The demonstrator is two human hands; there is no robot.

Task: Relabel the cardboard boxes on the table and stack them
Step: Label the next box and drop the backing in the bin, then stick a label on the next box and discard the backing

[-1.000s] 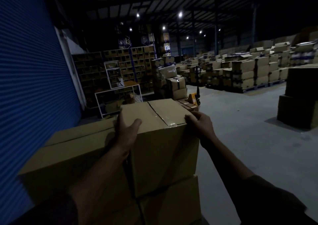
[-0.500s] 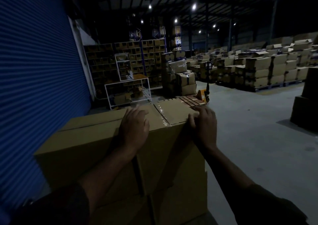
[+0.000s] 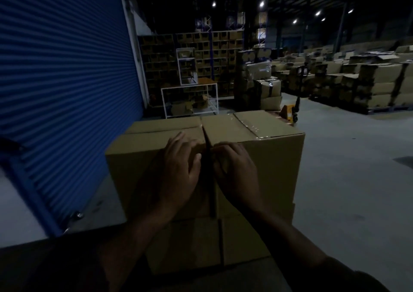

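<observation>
Two cardboard boxes stand side by side at the top of a stack, with a dark narrow gap between them. The left box (image 3: pixel 143 157) and the right box (image 3: pixel 274 155) each rest on a lower box; the lower right box (image 3: pixel 245 238) shows beneath, and a seam runs down between the lower pair as well. The right box has clear tape (image 3: pixel 248 125) along its top flaps, glinting in the dim light.

The left hand (image 3: pixel 178 171) lies flat against the near face of the left box, fingers straight and slightly spread, their tips reaching the top edge just beside the gap. The right hand (image 3: pixel 237 173) rests on the near face of the right box, its fingers bent over the top corner next to the gap; whether they pinch anything there I cannot tell, as it is too dark. The two hands sit close together, one on either side of the gap.

To the left a blue roller shutter (image 3: pixel 62 79) fills the wall. Behind the stack stands a white wire rack (image 3: pixel 190 99) holding small cartons, and a yellow pallet jack (image 3: pixel 290 111) sits on the grey concrete floor (image 3: pixel 348 180). Rows of palletised cartons (image 3: pixel 368 86) stretch away under the ceiling lights.
</observation>
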